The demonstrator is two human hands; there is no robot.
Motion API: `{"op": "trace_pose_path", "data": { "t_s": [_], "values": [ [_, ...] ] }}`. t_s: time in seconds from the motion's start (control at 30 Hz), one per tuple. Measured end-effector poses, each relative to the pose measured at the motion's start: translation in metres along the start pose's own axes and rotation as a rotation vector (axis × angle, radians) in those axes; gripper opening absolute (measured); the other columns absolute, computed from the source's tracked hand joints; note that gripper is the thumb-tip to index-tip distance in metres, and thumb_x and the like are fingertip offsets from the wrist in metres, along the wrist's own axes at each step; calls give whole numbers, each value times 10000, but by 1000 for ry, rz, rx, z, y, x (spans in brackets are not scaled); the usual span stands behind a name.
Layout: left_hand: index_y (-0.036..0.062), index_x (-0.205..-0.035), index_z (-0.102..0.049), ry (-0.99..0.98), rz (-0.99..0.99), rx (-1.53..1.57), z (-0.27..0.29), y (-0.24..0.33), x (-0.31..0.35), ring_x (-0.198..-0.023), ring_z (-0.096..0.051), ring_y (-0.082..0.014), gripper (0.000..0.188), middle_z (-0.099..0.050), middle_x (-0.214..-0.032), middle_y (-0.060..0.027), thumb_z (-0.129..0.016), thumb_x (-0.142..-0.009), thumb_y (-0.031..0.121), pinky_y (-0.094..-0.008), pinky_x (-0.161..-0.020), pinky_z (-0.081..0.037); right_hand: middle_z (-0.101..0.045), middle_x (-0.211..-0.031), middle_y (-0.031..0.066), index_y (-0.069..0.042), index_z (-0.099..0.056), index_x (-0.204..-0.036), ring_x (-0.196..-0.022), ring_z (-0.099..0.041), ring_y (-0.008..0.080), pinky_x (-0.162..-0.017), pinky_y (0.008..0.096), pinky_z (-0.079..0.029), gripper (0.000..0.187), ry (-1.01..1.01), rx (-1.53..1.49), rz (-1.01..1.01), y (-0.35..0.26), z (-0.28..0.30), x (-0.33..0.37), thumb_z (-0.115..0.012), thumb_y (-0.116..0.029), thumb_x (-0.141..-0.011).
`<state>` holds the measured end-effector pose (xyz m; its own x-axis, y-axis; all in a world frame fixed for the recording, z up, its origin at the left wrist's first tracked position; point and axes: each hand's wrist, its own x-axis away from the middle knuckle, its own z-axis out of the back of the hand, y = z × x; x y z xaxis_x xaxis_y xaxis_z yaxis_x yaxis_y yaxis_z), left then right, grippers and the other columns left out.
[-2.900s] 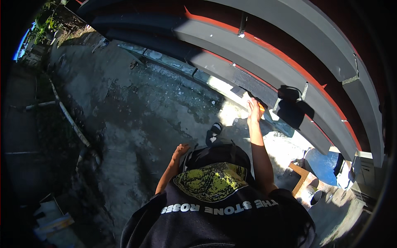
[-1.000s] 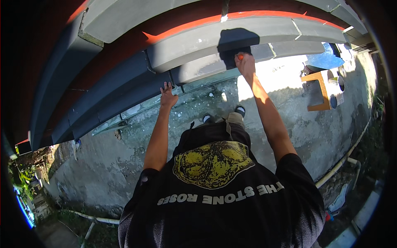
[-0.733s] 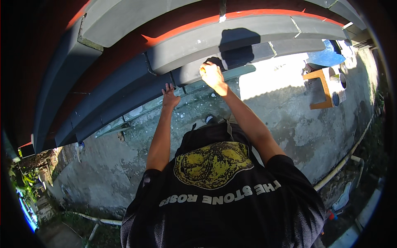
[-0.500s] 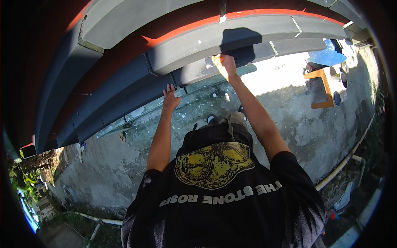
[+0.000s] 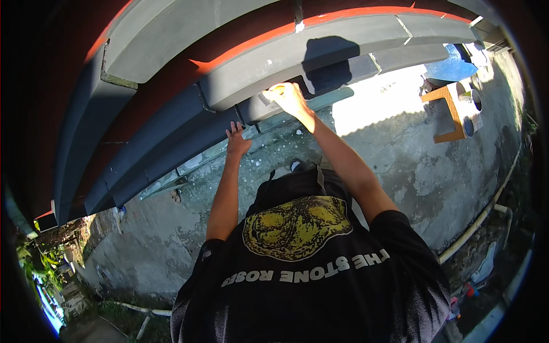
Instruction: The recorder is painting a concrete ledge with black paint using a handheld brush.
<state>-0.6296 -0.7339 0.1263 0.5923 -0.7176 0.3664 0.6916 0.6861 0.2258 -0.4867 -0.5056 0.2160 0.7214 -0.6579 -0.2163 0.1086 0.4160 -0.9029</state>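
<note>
Head view shows orange object (image 5: 278,89) in right hand (image 5: 291,99).

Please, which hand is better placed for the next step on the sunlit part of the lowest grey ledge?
Probably the right hand: its grip holds a small orange object at the sunlit part of the lowest smooth grey ledge. The left hand shows no tool and sits by a shaded part.

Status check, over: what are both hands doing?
Right hand gripping small orange item at lower grey ledge. Left hand spread open beside ledge. No obstruction visible.
</note>
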Motion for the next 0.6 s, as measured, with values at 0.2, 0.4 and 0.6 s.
{"op": "trace_pose_path", "data": {
  "t_s": [0.2,0.4,0.6],
  "values": [
    [2,-1458,-231,-28,45,57,6,1,2,-1404,-160,-422,880,-149,-1524,-249,-607,-714,282,-455,-1166,-127,-655,-866,204,-42,-687,-907,-785,-631,394,-703,432,-517,141,468,532,22,65,123,-15,-624,-140,-827],
    [1,-1459,-226,0,-25,-75,-4,1,-7,-1399,-166,-433,884,-144,-1521,-262,-607,-722,306,-463,-1161,-147,-629,-865,176,-53,-648,-861,-740,-632,376,-673,435,-529,108,130,355,203,48,32,10,-614,-140,-807],
    [42,-1472,-215,-9,13,-40,-15,-17,-8,-1383,-158,-483,885,-143,-1532,-230,-612,-730,317,-466,-1150,-191,-620,-655,145,-25,-679,-826,-591,-608,276,-580,350,-455,191,-2,-51,-2,12,23,1,-656,-215,-831]
  ]
}}
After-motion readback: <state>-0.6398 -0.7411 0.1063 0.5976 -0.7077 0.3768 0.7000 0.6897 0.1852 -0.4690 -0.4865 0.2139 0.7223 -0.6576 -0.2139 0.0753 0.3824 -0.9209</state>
